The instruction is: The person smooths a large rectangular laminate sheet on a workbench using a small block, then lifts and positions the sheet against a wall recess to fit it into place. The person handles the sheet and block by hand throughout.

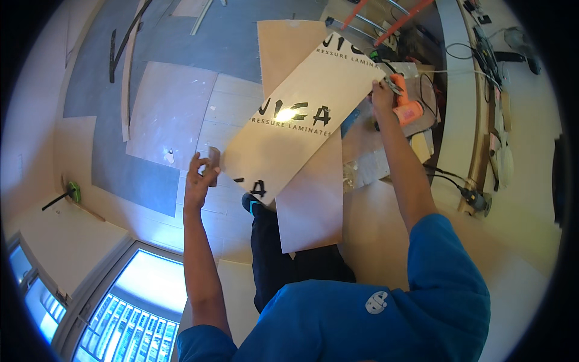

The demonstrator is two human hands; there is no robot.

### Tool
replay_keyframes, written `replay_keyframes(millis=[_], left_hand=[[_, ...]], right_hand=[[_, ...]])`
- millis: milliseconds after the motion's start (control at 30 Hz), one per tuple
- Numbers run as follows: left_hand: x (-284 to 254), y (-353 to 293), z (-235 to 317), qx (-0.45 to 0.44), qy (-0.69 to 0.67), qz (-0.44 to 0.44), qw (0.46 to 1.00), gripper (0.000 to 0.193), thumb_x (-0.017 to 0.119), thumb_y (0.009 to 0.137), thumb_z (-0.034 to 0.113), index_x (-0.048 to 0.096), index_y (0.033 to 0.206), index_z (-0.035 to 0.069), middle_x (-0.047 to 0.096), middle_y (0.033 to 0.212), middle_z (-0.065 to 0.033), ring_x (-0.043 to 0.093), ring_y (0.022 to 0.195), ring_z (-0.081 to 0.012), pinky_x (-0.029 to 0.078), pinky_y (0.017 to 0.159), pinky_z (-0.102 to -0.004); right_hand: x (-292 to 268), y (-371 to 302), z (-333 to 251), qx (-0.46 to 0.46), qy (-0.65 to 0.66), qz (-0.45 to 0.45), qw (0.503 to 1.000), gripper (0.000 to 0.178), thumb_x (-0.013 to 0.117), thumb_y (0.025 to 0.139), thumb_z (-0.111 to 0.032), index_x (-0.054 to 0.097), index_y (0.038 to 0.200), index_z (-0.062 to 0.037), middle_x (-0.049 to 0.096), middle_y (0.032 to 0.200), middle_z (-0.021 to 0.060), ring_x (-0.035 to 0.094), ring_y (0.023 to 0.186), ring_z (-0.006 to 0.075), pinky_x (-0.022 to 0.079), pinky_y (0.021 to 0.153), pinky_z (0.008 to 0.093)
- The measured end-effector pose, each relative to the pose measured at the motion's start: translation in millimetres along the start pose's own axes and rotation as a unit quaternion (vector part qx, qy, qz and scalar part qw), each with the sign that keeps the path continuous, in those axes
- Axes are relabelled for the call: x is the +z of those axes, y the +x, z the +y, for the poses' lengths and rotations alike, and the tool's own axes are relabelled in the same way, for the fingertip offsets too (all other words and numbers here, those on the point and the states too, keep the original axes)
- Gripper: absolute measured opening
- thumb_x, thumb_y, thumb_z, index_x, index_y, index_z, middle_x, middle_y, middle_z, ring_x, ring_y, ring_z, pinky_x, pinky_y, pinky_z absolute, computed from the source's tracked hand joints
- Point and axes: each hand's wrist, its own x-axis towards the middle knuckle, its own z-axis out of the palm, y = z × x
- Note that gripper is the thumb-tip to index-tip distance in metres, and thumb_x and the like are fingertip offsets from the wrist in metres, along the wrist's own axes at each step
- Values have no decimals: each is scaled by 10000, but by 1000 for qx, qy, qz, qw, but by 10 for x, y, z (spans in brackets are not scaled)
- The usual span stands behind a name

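You are holding a large pale sheet (pixel 295 127) of laminate with black lettering, tilted across the middle of the view above the floor (pixel 151 108). It lies slantwise, one end low by your left hand (pixel 200 175), the other end high by your right hand (pixel 382 95). Your left arm reaches straight up from the lower edge, and its grip pinches the sheet's lower left edge between thumb and fingers. Your right arm stretches out long to the upper right; its grip is closed at the sheet's top corner, just beside one orange power tool (pixel 408 108) on the cluttered bench (pixel 386 163). A second plain sheet (pixel 313 199) lies under the first. Your one visible shoe (pixel 251 204) shows between them.
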Motion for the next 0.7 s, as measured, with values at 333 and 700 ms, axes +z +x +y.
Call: replay_keyframes(millis=[333,700], left_hand=[[919,-1007,-275,-89,0,-121,989,508,891,835,168,625,1246,33,672,899,-50,633,798,-122,530,713,-296],[1215,-1108,-267,-111,4,-236,965,602,893,830,241,617,1302,-12,675,1036,-103,649,963,-155,546,800,-323]], right_hand=[[1468,365,13,-199,-197,22,960,583,738,913,-160,594,1458,-15,716,1214,159,684,1071,336,537,965,414],[1752,-1329,113,-421,-478,-174,751,626,548,1029,-491,511,1559,-161,329,1692,196,294,1551,453,230,1203,685]])
